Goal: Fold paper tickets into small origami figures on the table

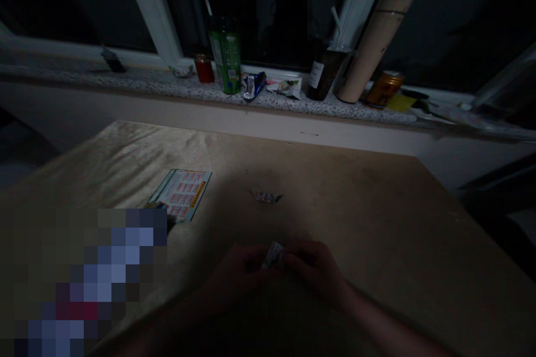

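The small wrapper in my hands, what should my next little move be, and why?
Probably ease the small wrapper open by drawing its ends apart. The left hand and right hand both pinch it at their fingertips, low over the table. It looks crumpled shut, though the dim light hides detail. A second wrapper lies further ahead.

Tan table w/ printed card & small wrapper.

Dim table, both hands pinching a small wrapper, printed card nearby, cluttered windowsill
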`<state>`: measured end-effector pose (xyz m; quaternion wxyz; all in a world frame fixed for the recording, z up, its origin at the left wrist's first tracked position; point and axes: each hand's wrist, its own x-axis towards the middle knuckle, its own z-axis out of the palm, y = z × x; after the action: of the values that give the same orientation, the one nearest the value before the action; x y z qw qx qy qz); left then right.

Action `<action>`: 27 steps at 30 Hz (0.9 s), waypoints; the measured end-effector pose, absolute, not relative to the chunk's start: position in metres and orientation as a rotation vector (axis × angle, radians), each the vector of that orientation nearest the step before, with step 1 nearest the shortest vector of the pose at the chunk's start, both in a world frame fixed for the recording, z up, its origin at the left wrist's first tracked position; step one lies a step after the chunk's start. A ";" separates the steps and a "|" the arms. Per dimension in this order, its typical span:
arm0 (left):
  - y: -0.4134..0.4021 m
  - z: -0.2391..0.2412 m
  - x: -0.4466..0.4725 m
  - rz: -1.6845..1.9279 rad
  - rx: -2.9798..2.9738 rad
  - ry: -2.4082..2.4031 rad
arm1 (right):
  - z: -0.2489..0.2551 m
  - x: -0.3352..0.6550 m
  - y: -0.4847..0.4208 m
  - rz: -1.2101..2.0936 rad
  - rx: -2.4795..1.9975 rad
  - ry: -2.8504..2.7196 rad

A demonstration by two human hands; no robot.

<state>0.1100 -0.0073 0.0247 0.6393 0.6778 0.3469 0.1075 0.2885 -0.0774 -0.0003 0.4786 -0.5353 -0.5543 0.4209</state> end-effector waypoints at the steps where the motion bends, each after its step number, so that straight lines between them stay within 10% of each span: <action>1: -0.007 0.024 0.110 0.244 1.568 0.794 | 0.000 0.288 -0.077 1.045 -1.311 -1.304; 27: -0.005 0.022 0.109 0.233 1.667 0.783 | 0.000 0.285 -0.076 1.120 -1.184 -1.154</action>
<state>0.1091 -0.0047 0.0219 0.5992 0.7190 0.3376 0.1003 0.2848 -0.0764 0.0002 0.5419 -0.4983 -0.4857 0.4714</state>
